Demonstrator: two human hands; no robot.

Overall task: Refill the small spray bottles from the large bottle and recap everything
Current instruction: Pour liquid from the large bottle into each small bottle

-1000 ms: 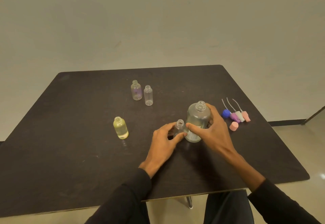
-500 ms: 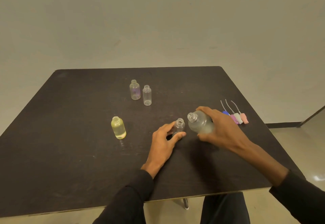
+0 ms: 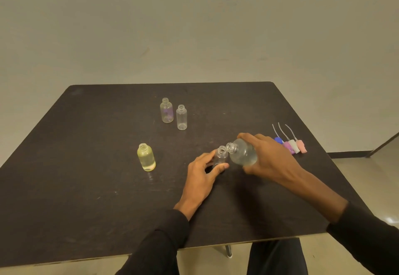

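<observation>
My left hand (image 3: 201,177) grips the small bottle (image 3: 220,158); my right hand (image 3: 269,158) grips the large bottle (image 3: 243,152). It tilts, its mouth at the small bottle's rim.

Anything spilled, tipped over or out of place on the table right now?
Nothing stands out. The large clear bottle is tilted only because the right hand holds it over the small clear bottle gripped by the left hand. No puddle shows on the dark table.
</observation>
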